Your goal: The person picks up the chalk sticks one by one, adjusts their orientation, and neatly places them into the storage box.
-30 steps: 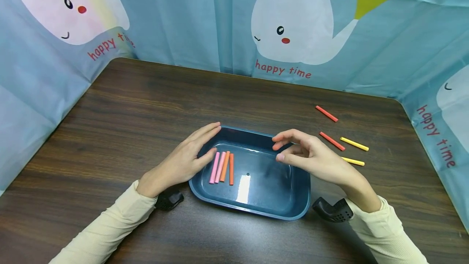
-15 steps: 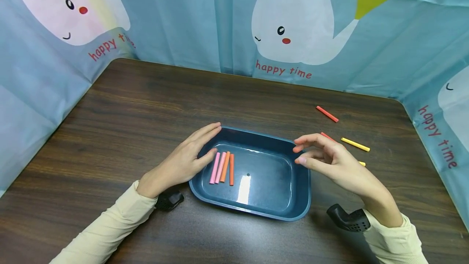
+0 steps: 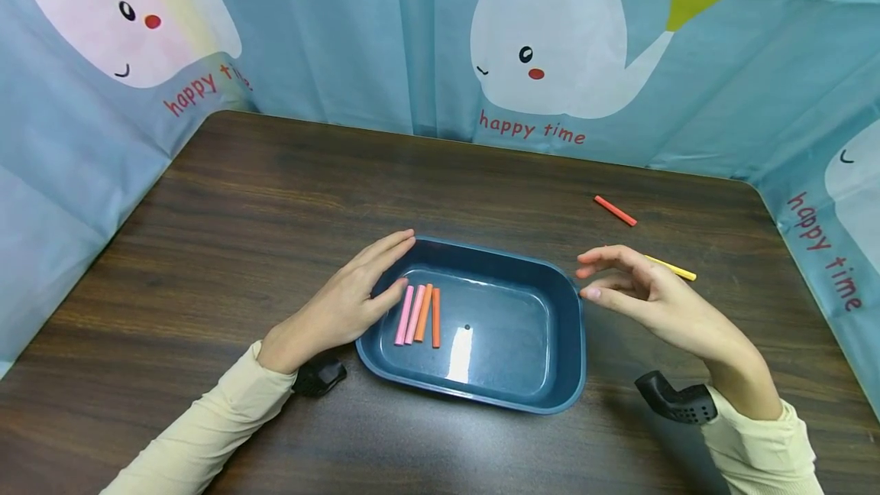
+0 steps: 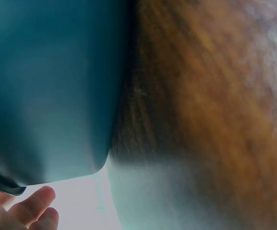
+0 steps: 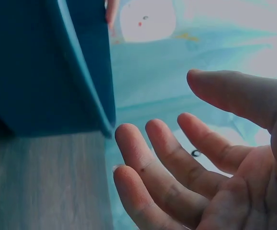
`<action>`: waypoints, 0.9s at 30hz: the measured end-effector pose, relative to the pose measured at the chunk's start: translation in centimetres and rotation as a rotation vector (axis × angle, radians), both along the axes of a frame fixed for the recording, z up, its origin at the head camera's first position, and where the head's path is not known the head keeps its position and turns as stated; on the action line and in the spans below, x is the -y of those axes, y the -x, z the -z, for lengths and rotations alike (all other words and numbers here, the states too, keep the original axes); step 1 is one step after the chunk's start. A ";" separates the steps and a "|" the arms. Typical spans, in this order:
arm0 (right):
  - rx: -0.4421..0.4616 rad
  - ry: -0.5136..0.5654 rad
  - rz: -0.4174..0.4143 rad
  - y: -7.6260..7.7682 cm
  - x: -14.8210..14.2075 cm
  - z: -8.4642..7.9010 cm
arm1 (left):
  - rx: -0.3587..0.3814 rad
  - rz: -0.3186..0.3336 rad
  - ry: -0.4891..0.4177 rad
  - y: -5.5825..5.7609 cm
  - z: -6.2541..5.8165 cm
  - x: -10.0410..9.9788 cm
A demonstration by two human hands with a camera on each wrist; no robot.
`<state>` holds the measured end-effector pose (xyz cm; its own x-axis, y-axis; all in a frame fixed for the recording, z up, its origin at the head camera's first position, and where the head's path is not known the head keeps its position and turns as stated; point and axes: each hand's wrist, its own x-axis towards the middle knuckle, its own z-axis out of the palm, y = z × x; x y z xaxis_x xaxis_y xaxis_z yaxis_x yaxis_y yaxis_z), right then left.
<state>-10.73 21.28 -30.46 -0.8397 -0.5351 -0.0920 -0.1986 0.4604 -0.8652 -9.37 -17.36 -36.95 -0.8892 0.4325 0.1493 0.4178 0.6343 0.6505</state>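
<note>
Head view: on the dark wood-grain table (image 3: pixel 289 174), the blue rounded plastic tray (image 3: pixel 505 357) leaves room rightward. The right hand (image 3: pixel 653 290), grip wide and holding nothing, has moved right, just beside the right rim; the left hand (image 3: pixel 344 300), fingers extended, stays at the left. Slender pink sticks (image 3: pixel 415 315) and orange sticks (image 3: pixel 436 318) lie inside, left; a red stick (image 3: pixel 615 211) and yellow stick (image 3: pixel 674 268), far right.

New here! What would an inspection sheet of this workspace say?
Surface: dark wood-grain table, shiny near the front.
Job's things: blue tray holds two pink sticks and two orange sticks; a red stick and part-hidden yellow stick lie on the table.
Clutter: nothing seen.
Grips: left grip, a bare hand, at the tray's left rim; right grip, also bare, relaxed, holds nothing, right of the tray.
Cables: nothing seen.
Surroundings: light-blue curtain printed with whales.
</note>
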 end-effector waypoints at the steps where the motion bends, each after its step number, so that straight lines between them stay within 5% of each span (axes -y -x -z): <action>1: 0.000 -0.017 0.004 0.1 -0.2 0.0 | -0.001 0.000 0.001 0.0 0.0 0.0; 21: -0.061 -0.290 0.023 1.6 -3.4 1.0 | 0.012 -0.005 -0.016 0.1 0.1 -0.1; 27: -0.041 -0.297 0.021 2.2 -4.6 1.5 | 0.014 -0.007 -0.012 0.1 0.1 -0.1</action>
<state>-12.93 25.88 -31.96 -0.8567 -0.4721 -0.2077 -0.2181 0.6964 -0.6837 -9.44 -17.21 -37.09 -0.8939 0.4249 0.1425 0.4048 0.6290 0.6637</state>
